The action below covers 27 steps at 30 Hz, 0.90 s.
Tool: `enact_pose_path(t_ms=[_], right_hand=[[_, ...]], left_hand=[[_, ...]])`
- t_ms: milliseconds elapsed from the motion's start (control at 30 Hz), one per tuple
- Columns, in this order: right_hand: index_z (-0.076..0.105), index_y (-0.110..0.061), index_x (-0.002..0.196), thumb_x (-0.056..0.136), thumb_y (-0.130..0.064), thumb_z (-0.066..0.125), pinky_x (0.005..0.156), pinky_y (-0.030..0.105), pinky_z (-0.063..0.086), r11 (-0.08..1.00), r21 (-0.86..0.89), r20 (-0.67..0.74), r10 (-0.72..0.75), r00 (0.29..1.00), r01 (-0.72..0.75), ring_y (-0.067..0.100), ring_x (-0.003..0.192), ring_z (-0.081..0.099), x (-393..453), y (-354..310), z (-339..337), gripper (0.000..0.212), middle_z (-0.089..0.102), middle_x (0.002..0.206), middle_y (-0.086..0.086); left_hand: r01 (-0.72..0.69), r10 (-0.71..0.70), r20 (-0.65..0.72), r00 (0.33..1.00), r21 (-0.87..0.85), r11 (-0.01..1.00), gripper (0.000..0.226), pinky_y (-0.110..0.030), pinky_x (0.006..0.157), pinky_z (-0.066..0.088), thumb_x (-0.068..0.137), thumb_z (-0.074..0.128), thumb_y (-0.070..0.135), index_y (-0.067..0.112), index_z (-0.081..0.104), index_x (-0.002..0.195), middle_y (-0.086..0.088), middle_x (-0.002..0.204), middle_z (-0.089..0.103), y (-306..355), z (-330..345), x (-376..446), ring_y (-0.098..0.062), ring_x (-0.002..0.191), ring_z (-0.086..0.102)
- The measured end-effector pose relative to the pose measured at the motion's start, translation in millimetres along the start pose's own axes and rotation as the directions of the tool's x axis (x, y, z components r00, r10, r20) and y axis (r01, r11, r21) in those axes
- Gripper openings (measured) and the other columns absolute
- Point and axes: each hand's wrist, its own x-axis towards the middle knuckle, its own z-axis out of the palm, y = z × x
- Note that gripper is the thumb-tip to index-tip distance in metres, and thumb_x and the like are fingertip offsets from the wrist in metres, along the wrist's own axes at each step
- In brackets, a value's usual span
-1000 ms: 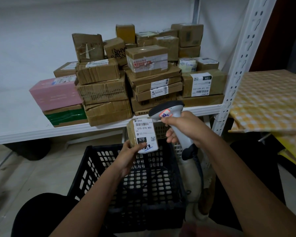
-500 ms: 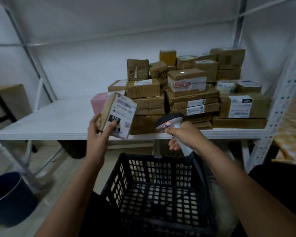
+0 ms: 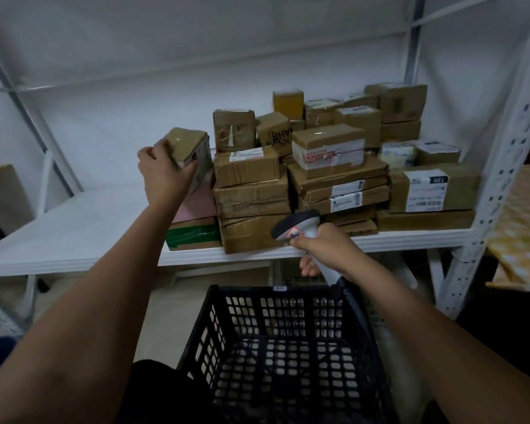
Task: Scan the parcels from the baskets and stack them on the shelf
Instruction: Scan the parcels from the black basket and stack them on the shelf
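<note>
Left hand (image 3: pixel 162 172) has carried its gripped parcel (image 3: pixel 186 146) to the pink box (image 3: pixel 196 203); right hand (image 3: pixel 322 249) grips scanner (image 3: pixel 300 228).

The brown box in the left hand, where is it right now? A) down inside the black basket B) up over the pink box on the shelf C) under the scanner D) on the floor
B: the left hand holds the brown box up at the shelf, just above the pink box, far from the black basket.

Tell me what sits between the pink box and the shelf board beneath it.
In the head view, a brown cardboard box with green tape lies under the pink box, resting on the white shelf board.
</note>
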Motion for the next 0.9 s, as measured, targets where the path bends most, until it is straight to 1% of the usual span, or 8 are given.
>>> enact_pose_path(t_ms=[133, 267, 433, 600, 667, 733, 833, 900], right_hand=[[0.059, 0.009, 0.107, 0.097, -0.026, 0.061, 0.049, 0.028, 0.053, 1.000, 0.000, 0.014, 0.010, 1.000, -0.010, 0.024, 0.051, 0.066, 12, 5, 1, 0.036, 0.068, 0.065, 0.017], [0.061, 0.008, 0.101, 0.096, -0.026, 0.062, 0.050, 0.027, 0.053, 1.000, 0.000, 0.014, 0.001, 1.000, -0.001, 0.025, 0.053, 0.067, 18, 5, 3, 0.034, 0.069, 0.064, 0.016], [0.061, 0.008, 0.101, 0.096, -0.024, 0.062, 0.049, 0.027, 0.052, 1.000, 0.010, 0.045, 0.011, 0.999, -0.011, 0.024, 0.051, 0.066, 22, 8, 10, 0.033, 0.068, 0.064, 0.018], [0.061, 0.010, 0.104, 0.096, -0.023, 0.062, 0.050, 0.028, 0.053, 1.000, 0.007, 0.048, 0.005, 0.999, -0.006, 0.025, 0.052, 0.066, 19, 9, 11, 0.033, 0.067, 0.065, 0.019], [0.061, 0.009, 0.104, 0.095, -0.023, 0.063, 0.052, 0.029, 0.054, 1.000, 0.003, 0.053, 0.001, 0.999, -0.001, 0.026, 0.054, 0.066, 16, 11, 11, 0.033, 0.067, 0.066, 0.019], [0.062, 0.008, 0.105, 0.095, -0.024, 0.063, 0.053, 0.030, 0.054, 1.000, -0.001, 0.055, -0.003, 0.998, 0.003, 0.027, 0.055, 0.066, 11, 16, 8, 0.033, 0.067, 0.065, 0.018], [0.063, 0.001, 0.107, 0.095, -0.026, 0.063, 0.052, 0.028, 0.053, 0.999, -0.045, 0.039, -0.027, 0.999, 0.029, 0.023, 0.054, 0.066, 2, 31, -3, 0.029, 0.068, 0.064, 0.014], [0.065, -0.001, 0.106, 0.095, -0.026, 0.063, 0.052, 0.028, 0.053, 0.997, -0.073, 0.001, -0.036, 0.999, 0.036, 0.023, 0.054, 0.067, -5, 46, -14, 0.027, 0.069, 0.065, 0.012]], left_hand=[[0.019, -0.020, 0.015, 1.000, 0.076, 0.997, 0.067, -0.056, 0.109, 0.039, 0.091, 0.069, 0.039, 0.012, 0.040, 0.144, -0.021, 0.156, 0.021, -4, 17, 10, -0.044, 0.138, 0.032], [0.048, -0.052, 0.049, 0.997, 0.080, 0.996, 0.077, -0.055, 0.114, 0.031, 0.093, 0.068, 0.039, 0.018, 0.026, 0.154, -0.021, 0.165, -0.002, -5, 22, 12, -0.045, 0.145, 0.024], [-0.021, 0.017, 0.029, 0.999, 0.132, 0.991, 0.095, -0.059, 0.118, 0.020, 0.088, 0.071, 0.046, 0.019, 0.014, 0.159, -0.023, 0.165, -0.004, -12, 17, 0, -0.042, 0.150, 0.016], [-0.076, 0.077, -0.010, 0.997, 0.059, 0.995, 0.089, -0.055, 0.121, 0.015, 0.091, 0.068, 0.042, 0.015, 0.017, 0.159, -0.021, 0.166, 0.001, -15, 0, -41, -0.038, 0.152, 0.012], [-0.138, 0.138, -0.024, 0.990, 0.025, 0.990, 0.081, -0.053, 0.121, 0.017, 0.094, 0.066, 0.032, 0.014, 0.021, 0.158, -0.019, 0.165, 0.007, -18, -5, -69, -0.035, 0.152, 0.014], [-0.173, 0.173, -0.014, 0.985, -0.039, 0.984, 0.069, -0.046, 0.121, 0.023, 0.094, 0.064, 0.018, 0.015, 0.029, 0.154, -0.013, 0.163, 0.016, -14, -3, -102, -0.026, 0.150, 0.019], [-0.217, 0.232, 0.131, 0.964, -0.120, 0.969, 0.055, -0.034, 0.118, 0.026, 0.095, 0.062, 0.010, 0.016, 0.043, 0.146, -0.006, 0.156, 0.032, -2, 16, -154, -0.014, 0.144, 0.028], [-0.255, 0.298, 0.286, 0.911, -0.179, 0.950, 0.051, -0.038, 0.118, 0.033, 0.093, 0.063, 0.007, 0.015, 0.049, 0.141, -0.005, 0.149, 0.044, 7, 35, -184, -0.018, 0.139, 0.038]])
